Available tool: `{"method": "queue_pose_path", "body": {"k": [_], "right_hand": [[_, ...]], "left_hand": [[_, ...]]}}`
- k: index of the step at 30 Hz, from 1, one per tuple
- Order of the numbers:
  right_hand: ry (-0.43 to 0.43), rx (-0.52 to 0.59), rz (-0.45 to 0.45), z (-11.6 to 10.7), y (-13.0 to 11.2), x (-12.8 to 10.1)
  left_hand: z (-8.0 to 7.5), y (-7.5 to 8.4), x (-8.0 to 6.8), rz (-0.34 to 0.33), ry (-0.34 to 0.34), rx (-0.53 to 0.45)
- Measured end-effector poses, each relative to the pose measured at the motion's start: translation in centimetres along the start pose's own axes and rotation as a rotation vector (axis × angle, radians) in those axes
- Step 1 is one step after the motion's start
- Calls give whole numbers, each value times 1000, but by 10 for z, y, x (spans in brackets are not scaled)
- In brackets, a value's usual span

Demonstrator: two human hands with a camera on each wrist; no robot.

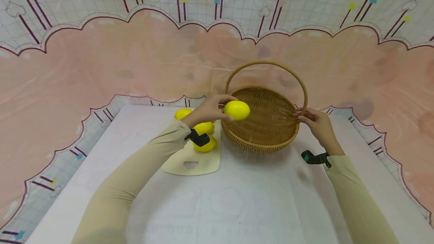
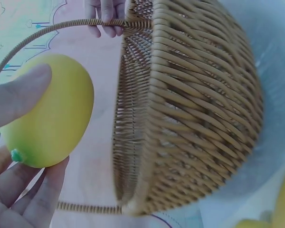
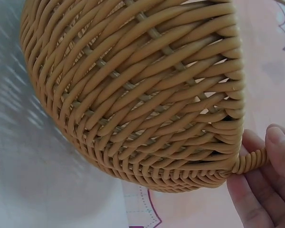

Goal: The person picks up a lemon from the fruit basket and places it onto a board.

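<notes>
A yellow lemon (image 1: 237,110) with a green tip is held by my left hand (image 1: 213,109) at the left side of the wicker basket's opening. In the left wrist view, the thumb lies across the lemon (image 2: 61,109) and the fingers support its other side. The brown wicker basket (image 1: 260,147) stands on the table with its opening facing me and its tall handle arching above. At its right side my right hand (image 1: 317,123) grips the base of the handle; the right wrist view shows thumb and fingers around that handle (image 3: 252,161).
Left of the basket lies a cream cutting board (image 1: 207,166) with several lemons on it, among them a front lemon (image 1: 208,145) partly behind the left wrist's camera. The white table (image 1: 257,206) extends toward me. A pink patterned cloth (image 1: 152,63) hangs behind.
</notes>
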State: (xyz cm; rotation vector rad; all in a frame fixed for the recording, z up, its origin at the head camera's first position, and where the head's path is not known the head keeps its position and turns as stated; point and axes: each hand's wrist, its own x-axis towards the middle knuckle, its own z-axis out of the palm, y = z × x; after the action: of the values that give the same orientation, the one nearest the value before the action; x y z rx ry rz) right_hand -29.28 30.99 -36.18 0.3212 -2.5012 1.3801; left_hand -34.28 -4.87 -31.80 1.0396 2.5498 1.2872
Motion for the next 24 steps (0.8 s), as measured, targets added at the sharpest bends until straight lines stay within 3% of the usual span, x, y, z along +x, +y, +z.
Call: {"method": "queue_pose_path", "body": {"k": [16, 24], "right_hand": [[-1, -42, 32, 0, -2, -1], [0, -103, 19, -2, -2, 2]], "left_hand": [[-35, -29, -77, -93, 135, 15], [-37, -52, -105, -159, 179, -5]]}}
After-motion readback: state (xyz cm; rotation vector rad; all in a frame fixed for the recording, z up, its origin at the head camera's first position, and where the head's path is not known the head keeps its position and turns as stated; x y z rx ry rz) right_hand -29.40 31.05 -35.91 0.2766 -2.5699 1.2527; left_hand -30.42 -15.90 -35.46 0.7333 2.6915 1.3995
